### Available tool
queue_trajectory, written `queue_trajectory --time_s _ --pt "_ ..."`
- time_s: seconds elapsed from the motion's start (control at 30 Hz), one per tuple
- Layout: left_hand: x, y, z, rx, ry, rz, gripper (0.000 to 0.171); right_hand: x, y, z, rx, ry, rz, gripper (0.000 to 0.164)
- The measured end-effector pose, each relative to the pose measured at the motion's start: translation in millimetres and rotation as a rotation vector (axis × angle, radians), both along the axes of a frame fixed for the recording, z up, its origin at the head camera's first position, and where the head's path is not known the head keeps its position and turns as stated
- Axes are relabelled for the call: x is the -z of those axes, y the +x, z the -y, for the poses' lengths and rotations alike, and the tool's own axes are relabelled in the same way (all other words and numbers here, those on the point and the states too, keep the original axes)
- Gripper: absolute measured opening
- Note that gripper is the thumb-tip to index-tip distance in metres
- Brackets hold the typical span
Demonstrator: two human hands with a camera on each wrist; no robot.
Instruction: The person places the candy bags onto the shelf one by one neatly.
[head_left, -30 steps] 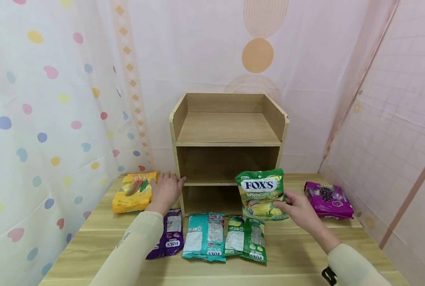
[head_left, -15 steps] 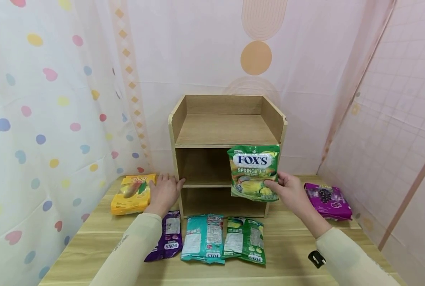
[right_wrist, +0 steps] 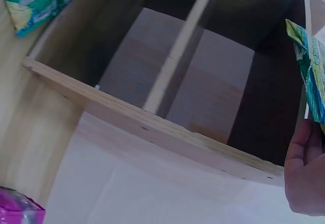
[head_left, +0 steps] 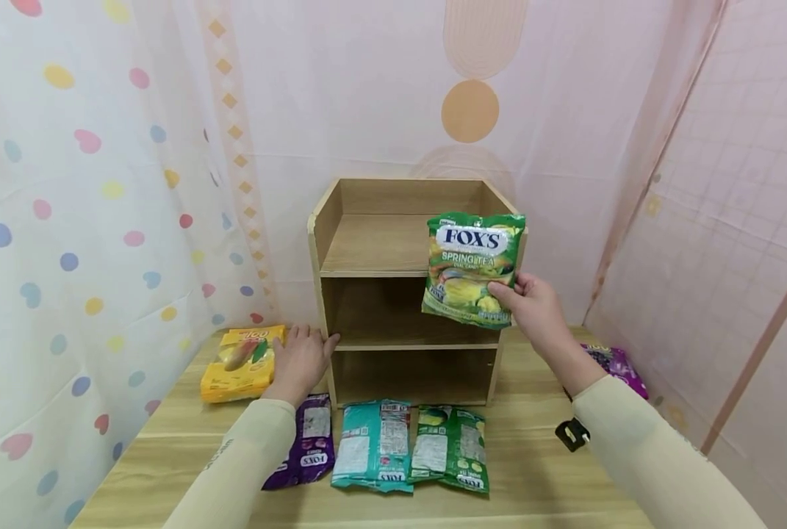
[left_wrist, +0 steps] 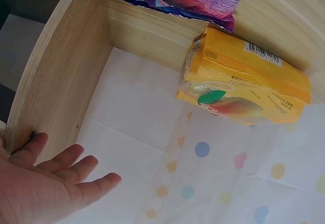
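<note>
In the head view my right hand (head_left: pixel 540 312) pinches a green Fox's Spring Tea candy bag (head_left: pixel 472 268) by its lower right side. The bag hangs upright in front of the wooden shelf (head_left: pixel 419 347), level with its top and middle tiers. My left hand (head_left: pixel 300 361) rests against the shelf's left side, its thumb at the front edge. The left wrist view shows that hand (left_wrist: pixel 56 183) with its fingers extended beside the side panel. A yellow mango candy bag (head_left: pixel 241 366) lies just left of it. In the right wrist view only the held bag's edge (right_wrist: pixel 311 71) shows.
In front of the shelf lie a purple Fox's bag (head_left: pixel 310 444), a teal bag (head_left: pixel 372 444) and another green bag (head_left: pixel 451 448). A magenta grape candy bag (head_left: pixel 621 369) sits on the right of the wooden table (head_left: pixel 532 463), partly hidden by my right forearm. Patterned curtains hang behind.
My right hand has lifted the green candy bag from low in front of the bottom tiers up to the top tier's height. My left hand has stayed at the shelf's left side.
</note>
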State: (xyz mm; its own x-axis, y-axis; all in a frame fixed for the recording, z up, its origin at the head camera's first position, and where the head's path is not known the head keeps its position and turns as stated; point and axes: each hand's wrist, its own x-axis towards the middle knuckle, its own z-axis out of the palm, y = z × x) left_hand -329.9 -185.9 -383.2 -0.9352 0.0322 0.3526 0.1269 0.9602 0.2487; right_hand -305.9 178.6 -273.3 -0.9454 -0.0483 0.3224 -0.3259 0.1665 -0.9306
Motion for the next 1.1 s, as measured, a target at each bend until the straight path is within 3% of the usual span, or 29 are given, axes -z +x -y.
queue_trajectory --time_s 0.33,0.4,0.57,0.7,0.93,1.1 --pt "-0.2 -0.7 -0.4 -0.004 0.006 0.011 0.053 -33.3 -13.4 16.1 0.127 0.019 -0.002 0.041" --pt "0.1 -1.4 0.0 -0.006 0.003 0.011 0.054 -36.7 -15.4 19.3 0.190 0.072 0.001 0.043" --pt "1.7 -2.5 0.2 -0.007 -0.005 0.007 0.053 -40.8 -19.9 21.9 0.377 0.320 -0.042 0.046" --pt "2.4 -1.9 -1.1 -0.010 -0.011 0.008 0.054 -42.7 -20.4 20.5 0.435 0.421 -0.096 0.046" --pt "0.8 -0.8 -3.7 -0.009 0.006 0.011 0.053 -36.4 -10.3 15.8 0.431 0.569 -0.297 0.044" --pt "0.7 -2.2 -5.7 -0.008 0.006 0.006 0.053 -27.3 -2.5 16.8 0.468 0.708 -0.518 0.047"
